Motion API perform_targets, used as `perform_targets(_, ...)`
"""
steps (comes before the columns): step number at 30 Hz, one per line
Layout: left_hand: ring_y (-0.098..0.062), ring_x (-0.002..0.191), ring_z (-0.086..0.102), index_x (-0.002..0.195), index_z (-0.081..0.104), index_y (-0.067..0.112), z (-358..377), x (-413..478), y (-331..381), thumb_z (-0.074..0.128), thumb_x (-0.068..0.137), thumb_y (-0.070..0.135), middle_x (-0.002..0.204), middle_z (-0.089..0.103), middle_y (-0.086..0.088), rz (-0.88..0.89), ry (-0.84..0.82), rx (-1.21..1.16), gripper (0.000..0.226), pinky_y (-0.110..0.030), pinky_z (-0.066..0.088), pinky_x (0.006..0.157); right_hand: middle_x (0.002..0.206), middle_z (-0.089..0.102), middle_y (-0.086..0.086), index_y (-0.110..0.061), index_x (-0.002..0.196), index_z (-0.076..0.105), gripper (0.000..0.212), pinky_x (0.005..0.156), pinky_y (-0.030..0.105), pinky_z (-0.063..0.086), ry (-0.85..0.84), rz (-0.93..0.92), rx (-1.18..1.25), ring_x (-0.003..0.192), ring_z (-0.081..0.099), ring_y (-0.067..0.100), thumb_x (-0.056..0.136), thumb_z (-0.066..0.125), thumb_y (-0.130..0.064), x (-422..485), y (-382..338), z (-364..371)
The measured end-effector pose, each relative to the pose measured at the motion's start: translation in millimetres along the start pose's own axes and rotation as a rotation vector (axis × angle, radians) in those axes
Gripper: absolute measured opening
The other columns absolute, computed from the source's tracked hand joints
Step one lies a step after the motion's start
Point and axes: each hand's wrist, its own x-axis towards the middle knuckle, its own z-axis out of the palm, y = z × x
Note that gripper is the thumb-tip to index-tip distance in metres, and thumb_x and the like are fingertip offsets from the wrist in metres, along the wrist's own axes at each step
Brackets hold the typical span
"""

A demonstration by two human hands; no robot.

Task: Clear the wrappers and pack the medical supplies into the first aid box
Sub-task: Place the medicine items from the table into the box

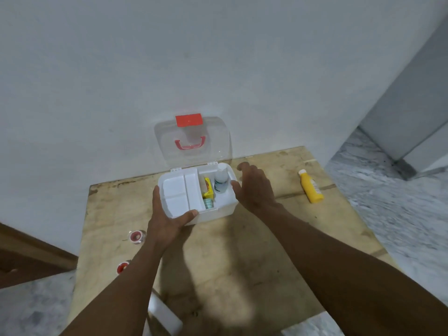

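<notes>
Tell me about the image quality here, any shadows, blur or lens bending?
Head view: soft shadows darken the wooden table in front of the first aid box; the white object at the bottom edge is blurred; the wide-angle lens splays the table's edges.

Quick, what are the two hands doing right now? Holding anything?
Left hand: grips the front-left corner of the first aid box.
Right hand: thumb at the box's right rim; whether it grips cannot be told.
</notes>
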Motion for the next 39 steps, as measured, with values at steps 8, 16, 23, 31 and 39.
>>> perform_targets(8,-0.019,0.124,0.046,0.146,0.025,0.031,1.3,-1.1,-0.4,0.092,0.063,0.033,0.138,0.046,0.007,-0.050,0.028,0.052,0.107,-0.044,0.045,0.102,0.111,0.059,0.016,-0.008,0.120,0.050,0.039,0.086,0.046,0.051,0.039,0.146,-0.106,0.106,0.056,0.038,0.091,0.063,-0.030,-26.7,50.2,-23.8)
perform_targets(16,-0.018,0.122,0.045,0.136,0.034,0.041,2.9,-5.9,11.6,0.090,0.053,0.044,0.130,0.046,0.014,-0.099,0.009,0.038,0.100,-0.041,0.050,0.090,0.115,0.058,0.016,-0.008,0.119,0.048,0.032,0.087,0.044,0.049,-0.031,0.233,-0.210,0.112,0.055,0.038,0.091,0.057,-0.020,0.7,112.6,-44.0)
perform_targets(23,-0.020,0.121,0.047,0.132,0.036,0.051,10.0,-8.2,29.7,0.084,0.045,0.051,0.132,0.045,0.012,-0.192,-0.009,0.039,0.100,-0.042,0.056,0.077,0.127,0.049,0.014,-0.013,0.130,0.041,0.037,0.093,0.045,0.046,-0.245,0.320,-0.272,0.119,0.049,0.035,0.093,0.049,-0.016,43.6,165.3,-50.7)
perform_targets(31,-0.019,0.117,0.053,0.128,0.039,0.056,18.9,-5.7,39.4,0.087,0.050,0.042,0.127,0.051,0.017,-0.278,-0.028,0.017,0.093,-0.043,0.059,0.070,0.128,0.050,0.018,-0.016,0.135,0.039,0.038,0.091,0.044,0.045,-0.393,0.314,-0.240,0.118,0.051,0.037,0.098,0.040,-0.020,70.8,202.3,-45.9)
perform_targets(39,-0.020,0.120,0.052,0.115,0.040,0.068,22.9,-7.8,44.9,0.082,0.060,0.028,0.128,0.050,0.021,-0.318,-0.003,0.010,0.080,-0.040,0.057,0.070,0.118,0.058,0.019,-0.009,0.125,0.046,0.036,0.083,0.037,0.048,-0.417,0.241,-0.176,0.113,0.056,0.038,0.090,0.054,-0.012,77.8,196.5,-45.5)
